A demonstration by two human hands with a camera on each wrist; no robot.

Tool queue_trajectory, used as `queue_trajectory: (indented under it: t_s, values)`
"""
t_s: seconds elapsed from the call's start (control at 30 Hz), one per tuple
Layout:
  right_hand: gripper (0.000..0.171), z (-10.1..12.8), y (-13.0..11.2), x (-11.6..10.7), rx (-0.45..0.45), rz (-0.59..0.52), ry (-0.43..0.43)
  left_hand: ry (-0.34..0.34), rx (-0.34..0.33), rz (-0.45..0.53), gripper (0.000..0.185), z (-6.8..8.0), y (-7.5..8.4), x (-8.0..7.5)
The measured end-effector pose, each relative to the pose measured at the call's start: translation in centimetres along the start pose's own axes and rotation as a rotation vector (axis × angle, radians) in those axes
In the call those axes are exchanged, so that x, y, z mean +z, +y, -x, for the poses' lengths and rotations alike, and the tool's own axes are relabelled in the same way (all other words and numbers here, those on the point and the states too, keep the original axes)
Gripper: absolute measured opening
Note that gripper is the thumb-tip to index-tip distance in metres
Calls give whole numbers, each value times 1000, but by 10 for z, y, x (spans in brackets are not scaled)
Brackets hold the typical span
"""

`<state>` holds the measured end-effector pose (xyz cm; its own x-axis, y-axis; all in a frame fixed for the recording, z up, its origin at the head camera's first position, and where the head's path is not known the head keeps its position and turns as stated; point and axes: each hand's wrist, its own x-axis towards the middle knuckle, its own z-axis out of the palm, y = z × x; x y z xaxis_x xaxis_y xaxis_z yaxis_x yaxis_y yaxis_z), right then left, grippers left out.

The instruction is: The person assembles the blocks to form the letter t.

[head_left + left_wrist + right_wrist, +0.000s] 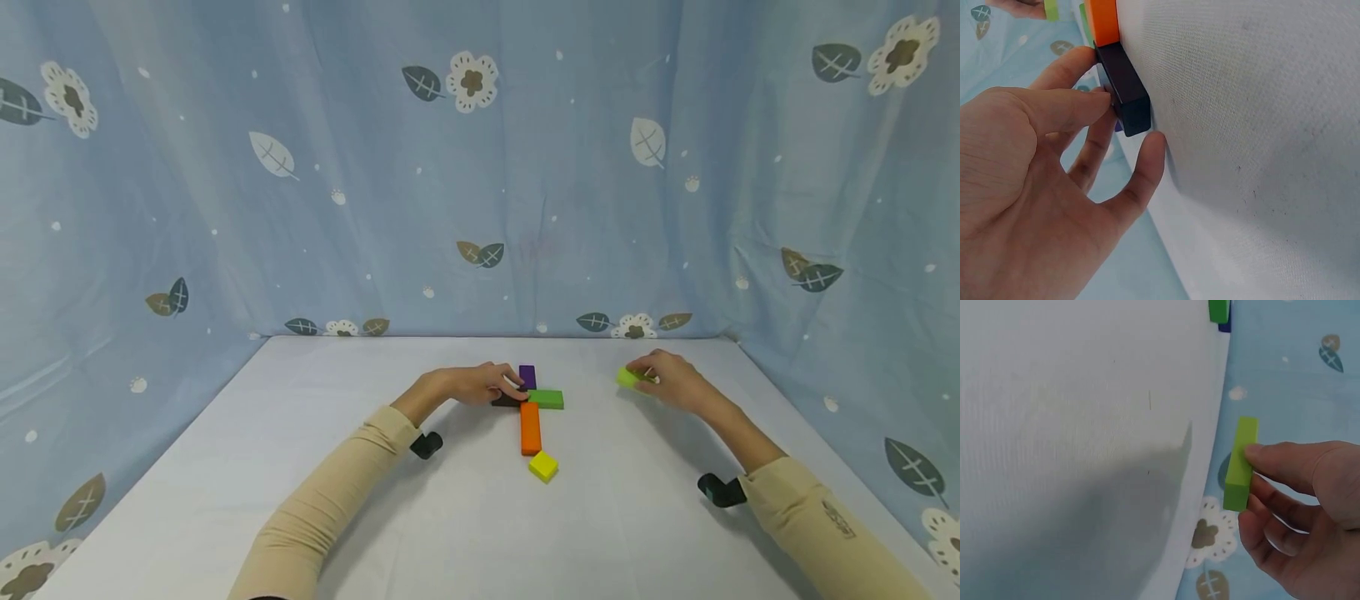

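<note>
My left hand (474, 385) pinches a black block (1125, 84) lying on the table, thumb and fingertips against it. One fingertip reaches the end where the black block meets an orange block (530, 429). A green block (547, 399) extends to the right from that junction, and a purple block (527, 377) lies behind it. Below the orange block, a yellow block (543, 466) sits turned at an angle near its end. Off to the right, my right hand (671, 382) holds a lime-green block (1241, 462) between thumb and fingers, lifted above the table.
A white cloth covers the table (465, 533), with a blue patterned curtain (525, 183) behind and at both sides. Small dark devices hang under the left wrist (426, 445) and the right wrist (722, 490).
</note>
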<state>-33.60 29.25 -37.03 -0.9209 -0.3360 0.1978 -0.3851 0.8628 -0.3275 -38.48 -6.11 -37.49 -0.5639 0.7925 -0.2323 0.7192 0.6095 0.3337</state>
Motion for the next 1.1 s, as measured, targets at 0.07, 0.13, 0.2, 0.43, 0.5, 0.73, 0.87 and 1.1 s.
queue_trajectory:
  t_s: [0.07,0.13,0.2,0.43,0.5,0.73,0.87,1.1]
  values:
    - [32,1,-5,-1,-8,0,0,1,-2,1,46,0,0,0]
    - [32,2,-9,-2,-18,-2,-5,3,-6,6,46,0,0,0]
    - [32,3,-12,-2,-30,2,-8,6,-9,14,46,0,0,1]
    - [33,8,-24,0,-79,35,-20,3,-10,18,46,1,1,0]
    - [33,10,-29,0,-90,33,-29,2,-7,18,46,0,1,0]
    - [31,15,-46,-1,-131,-31,-51,4,4,1,46,0,0,0]
    - [32,18,-52,1,-160,-21,-62,1,-6,-2,46,-1,-1,0]
    - [32,23,-63,5,-163,-33,-84,4,-12,13,46,0,-1,1]
